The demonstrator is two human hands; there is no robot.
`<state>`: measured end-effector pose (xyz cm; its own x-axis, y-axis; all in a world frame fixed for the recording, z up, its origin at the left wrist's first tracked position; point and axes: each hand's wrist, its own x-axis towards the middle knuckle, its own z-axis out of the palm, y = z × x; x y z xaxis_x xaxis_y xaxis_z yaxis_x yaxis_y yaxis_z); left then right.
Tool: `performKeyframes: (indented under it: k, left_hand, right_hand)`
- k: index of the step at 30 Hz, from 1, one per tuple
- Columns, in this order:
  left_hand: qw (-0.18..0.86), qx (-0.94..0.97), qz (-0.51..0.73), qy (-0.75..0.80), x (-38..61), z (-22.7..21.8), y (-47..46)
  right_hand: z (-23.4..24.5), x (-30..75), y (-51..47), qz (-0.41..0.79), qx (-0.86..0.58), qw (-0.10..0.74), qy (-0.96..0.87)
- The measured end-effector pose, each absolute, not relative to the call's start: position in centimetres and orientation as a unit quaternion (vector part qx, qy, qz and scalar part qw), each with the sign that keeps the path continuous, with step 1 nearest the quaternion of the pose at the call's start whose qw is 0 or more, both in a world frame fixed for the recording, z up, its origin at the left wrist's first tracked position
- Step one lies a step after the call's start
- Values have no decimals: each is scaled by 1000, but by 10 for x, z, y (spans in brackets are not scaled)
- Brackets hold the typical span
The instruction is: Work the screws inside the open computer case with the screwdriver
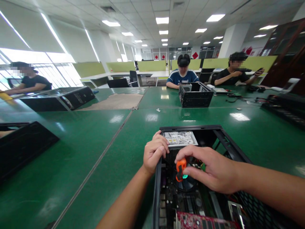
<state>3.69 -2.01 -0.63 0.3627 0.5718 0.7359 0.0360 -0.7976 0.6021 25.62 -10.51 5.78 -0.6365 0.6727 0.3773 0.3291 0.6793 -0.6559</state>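
An open black computer case (156,200) lies on the table right in front of me. My left hand (154,153) is closed over its left edge near the far corner, fingers curled beside the silver, labelled power supply (179,138). Above the inside of the case, my right hand (213,170) grips an orange-and-black screwdriver (181,169) by the handle, between thumb and fingers. Its tip is hidden from me. Below it sits a round cooling fan (188,187) with a green spot at its centre. A red circuit card (202,221) shows at the bottom.
The green table (100,133) has a seam running across it. Another black case (26,148) stands at left. Opposite, a person (183,74) sits behind an open case (196,97). Two more people sit at far left and right. Cables (240,98) lie at right.
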Motion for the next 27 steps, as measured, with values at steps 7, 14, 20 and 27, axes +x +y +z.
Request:
performKeyframes:
  k: [7, 14, 20, 27]
  left_hand:
    - [255, 785, 532, 189, 37, -6, -20]
    - [250, 791, 524, 193, 37, -5, -19]
    - [242, 791, 532, 182, 38, -5, -19]
    - [251, 787, 534, 182, 37, -7, -19]
  right_hand:
    - [58, 257, -104, 276, -287, 314, -862]
    - [63, 262, -103, 302, -277, 270, -871]
    - [61, 259, -98, 265, -250, 296, -883]
    - [61, 261, -99, 242, -258, 303, -885]
